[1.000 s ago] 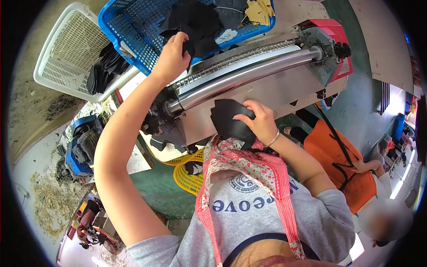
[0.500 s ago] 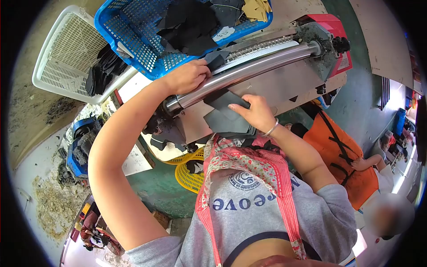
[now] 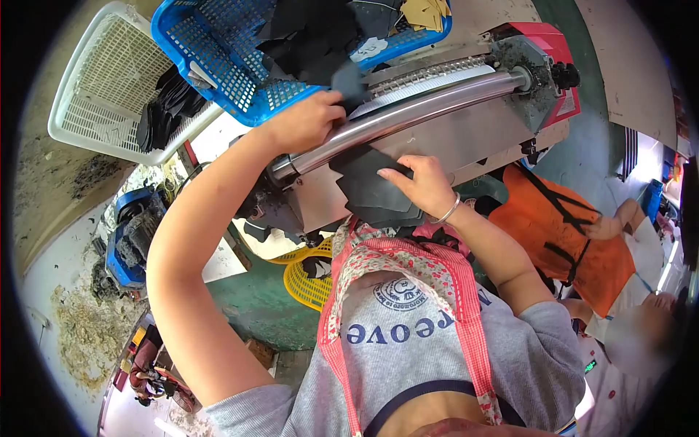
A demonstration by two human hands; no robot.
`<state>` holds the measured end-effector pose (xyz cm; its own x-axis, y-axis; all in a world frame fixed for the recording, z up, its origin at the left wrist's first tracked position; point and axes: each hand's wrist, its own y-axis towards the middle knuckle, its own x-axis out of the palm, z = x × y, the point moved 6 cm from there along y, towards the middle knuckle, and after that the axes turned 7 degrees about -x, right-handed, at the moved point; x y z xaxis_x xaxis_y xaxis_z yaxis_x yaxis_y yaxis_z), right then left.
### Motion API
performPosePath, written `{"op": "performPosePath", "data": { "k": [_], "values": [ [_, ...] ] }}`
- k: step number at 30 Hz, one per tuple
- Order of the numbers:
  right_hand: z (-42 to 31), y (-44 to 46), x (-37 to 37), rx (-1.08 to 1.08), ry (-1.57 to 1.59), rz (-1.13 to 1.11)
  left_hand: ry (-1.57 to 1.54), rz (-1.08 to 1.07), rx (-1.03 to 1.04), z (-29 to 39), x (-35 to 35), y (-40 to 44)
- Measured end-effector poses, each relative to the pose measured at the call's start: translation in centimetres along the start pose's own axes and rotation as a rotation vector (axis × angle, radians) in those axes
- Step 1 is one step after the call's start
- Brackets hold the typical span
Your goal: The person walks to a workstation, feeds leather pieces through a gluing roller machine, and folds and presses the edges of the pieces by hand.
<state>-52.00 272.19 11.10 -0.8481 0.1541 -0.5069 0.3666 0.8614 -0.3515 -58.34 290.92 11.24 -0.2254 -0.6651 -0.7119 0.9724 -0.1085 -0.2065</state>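
Note:
My left hand is at the left part of the machine's metal roller, its fingers closed on a dark piece that rises blurred behind the roller. In front of the roller, my right hand grips a fanned stack of black pieces over the metal plate, thumb on top. More black pieces lie in the blue basket just beyond my left hand.
A white basket with black pieces stands at the left. Tan pieces lie in the blue basket. Below the machine is a yellow basket. A person in an orange apron is at the right. A blue machine sits at the left.
My left hand has come down from the blue basket to the roller, bringing a dark piece. My right hand stays with the stack, which has shifted and fanned. The person in orange has moved.

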Motion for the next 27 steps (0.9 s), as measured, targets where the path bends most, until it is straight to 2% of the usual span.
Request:
{"op": "performPosePath", "data": {
  "k": [1,4,6,7,10,13,16,17,19,23,26,27],
  "values": [
    [-0.3,0.0,-0.2,-0.025,0.006,0.016,-0.013,-0.037,-0.04,-0.8,0.4,-0.1],
    [-0.8,-0.5,-0.6,-0.115,0.002,0.048,0.109,0.086,0.124,-0.3,0.0,-0.4],
    [-0.8,-1.0,-0.5,-0.195,-0.037,0.049,-0.002,0.113,-0.13,-0.7,-1.3,0.1],
    [-0.7,-1.1,-0.5,-0.161,-0.068,0.035,-0.059,0.124,-0.255,-1.1,-1.6,0.2],
    [-0.1,-0.5,0.0,-0.081,-0.002,0.018,-0.07,0.39,-0.177,-0.4,-3.1,0.4],
    [-0.4,0.2,0.1,-0.029,-0.018,0.038,0.139,0.135,0.037,0.8,-1.6,0.0],
    [-1.4,0.3,-0.6,0.046,-0.116,-0.011,0.042,-0.056,-0.033,-0.6,0.1,-0.5],
    [-1.4,0.1,-0.5,-0.01,-0.051,0.013,0.022,-0.08,-0.043,-0.9,0.2,-0.3],
    [-0.8,-0.7,-0.2,-0.12,0.081,0.058,-0.004,-0.027,-0.134,-1.2,0.1,-0.3],
    [-0.3,-0.6,-0.1,-0.172,0.085,0.038,-0.021,0.079,-0.277,-1.9,-2.3,0.7],
    [-0.6,-0.1,-0.2,-0.115,0.025,0.016,-0.096,0.471,-0.243,-0.1,-4.8,0.1],
    [-0.6,0.0,-0.1,-0.101,-0.006,0.023,0.124,0.414,-0.211,0.3,-4.6,-0.2]
  ]
}}
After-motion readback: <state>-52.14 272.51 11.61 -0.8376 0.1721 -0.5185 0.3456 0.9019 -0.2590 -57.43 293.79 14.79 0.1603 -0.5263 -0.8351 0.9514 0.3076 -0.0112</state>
